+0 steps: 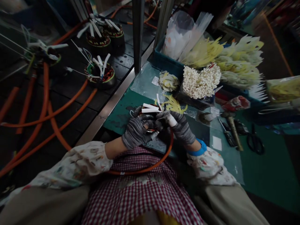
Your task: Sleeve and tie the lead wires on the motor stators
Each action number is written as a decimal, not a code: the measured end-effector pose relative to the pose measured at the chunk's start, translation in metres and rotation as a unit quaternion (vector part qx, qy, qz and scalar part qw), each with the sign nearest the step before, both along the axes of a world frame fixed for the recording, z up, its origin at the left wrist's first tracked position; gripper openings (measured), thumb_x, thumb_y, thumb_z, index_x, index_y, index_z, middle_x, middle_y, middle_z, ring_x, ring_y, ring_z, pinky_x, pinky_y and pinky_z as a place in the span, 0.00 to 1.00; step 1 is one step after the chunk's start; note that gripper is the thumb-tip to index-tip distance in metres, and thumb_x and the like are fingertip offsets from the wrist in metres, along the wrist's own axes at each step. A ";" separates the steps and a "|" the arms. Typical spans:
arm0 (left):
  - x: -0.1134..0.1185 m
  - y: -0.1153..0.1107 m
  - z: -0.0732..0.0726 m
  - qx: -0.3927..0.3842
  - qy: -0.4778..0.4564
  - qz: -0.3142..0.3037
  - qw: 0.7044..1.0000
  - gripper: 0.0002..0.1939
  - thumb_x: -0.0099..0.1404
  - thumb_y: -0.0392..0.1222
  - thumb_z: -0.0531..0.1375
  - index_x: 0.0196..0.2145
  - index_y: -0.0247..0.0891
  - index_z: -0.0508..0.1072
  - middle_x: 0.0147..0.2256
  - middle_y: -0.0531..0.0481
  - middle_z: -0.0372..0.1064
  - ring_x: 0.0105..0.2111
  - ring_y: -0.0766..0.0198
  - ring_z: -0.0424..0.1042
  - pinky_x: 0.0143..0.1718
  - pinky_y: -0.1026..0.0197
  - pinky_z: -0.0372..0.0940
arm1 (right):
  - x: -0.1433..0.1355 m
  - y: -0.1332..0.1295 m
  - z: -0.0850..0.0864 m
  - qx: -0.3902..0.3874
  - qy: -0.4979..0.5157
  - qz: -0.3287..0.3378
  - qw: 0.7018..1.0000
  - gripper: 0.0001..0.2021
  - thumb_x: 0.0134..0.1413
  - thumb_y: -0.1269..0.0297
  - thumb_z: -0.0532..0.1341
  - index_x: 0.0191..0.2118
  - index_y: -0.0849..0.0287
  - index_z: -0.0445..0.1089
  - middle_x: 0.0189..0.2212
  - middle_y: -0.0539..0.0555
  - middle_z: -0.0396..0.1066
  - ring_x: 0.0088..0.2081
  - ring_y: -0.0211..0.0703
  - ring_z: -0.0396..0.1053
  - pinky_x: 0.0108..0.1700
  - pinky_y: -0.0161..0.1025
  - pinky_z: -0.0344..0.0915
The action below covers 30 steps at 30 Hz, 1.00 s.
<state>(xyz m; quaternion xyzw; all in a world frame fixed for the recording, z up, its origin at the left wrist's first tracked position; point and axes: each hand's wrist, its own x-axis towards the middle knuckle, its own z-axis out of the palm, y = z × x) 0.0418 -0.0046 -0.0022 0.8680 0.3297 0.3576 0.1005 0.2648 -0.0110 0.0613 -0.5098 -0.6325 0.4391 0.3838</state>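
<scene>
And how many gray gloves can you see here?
2: one on the left hand, one on the right hand, either side of the part with white tubes. Others could be hidden in the dark areas.

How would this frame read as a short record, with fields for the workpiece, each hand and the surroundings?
Workpiece: part with white tubes, partly hidden by the hands
Left hand: grey glove, fingers bent, at the part's left side
Right hand: grey glove, white wrap on one finger, at the part's right side
Grip: exact finger contact unclear
Cable: orange cable curving across the checked apron
Left side: similar tubed parts
Beyond the hands: yellow strips, white-tipped bundle
Right side: scissors
</scene>
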 end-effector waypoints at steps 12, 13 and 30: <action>-0.002 0.006 0.001 -0.043 0.027 -0.006 0.999 0.14 0.76 0.56 0.65 0.43 0.45 0.84 0.46 0.49 0.87 0.54 0.50 0.85 0.83 0.32 0.55 | 0.009 -0.007 -0.018 0.017 0.041 0.051 0.998 0.14 0.65 0.48 0.75 0.43 0.53 0.86 0.41 0.55 0.89 0.43 0.49 0.85 0.50 0.49 0.85; -0.003 0.005 0.000 -0.040 0.025 -0.002 0.999 0.14 0.76 0.56 0.66 0.44 0.45 0.84 0.47 0.49 0.87 0.54 0.50 0.85 0.83 0.32 0.55 | 0.009 -0.007 -0.020 0.025 0.041 0.053 0.997 0.14 0.66 0.48 0.74 0.43 0.53 0.86 0.41 0.55 0.89 0.43 0.49 0.85 0.50 0.49 0.84; -0.002 0.008 -0.012 0.085 0.002 0.033 0.996 0.07 0.69 0.46 0.68 0.43 0.45 0.83 0.41 0.47 0.88 0.40 0.51 0.87 0.51 0.44 0.84 | 0.001 -0.027 -0.036 0.093 -0.012 0.185 0.978 0.16 0.76 0.46 0.64 0.40 0.50 0.82 0.36 0.52 0.84 0.37 0.46 0.81 0.45 0.44 0.81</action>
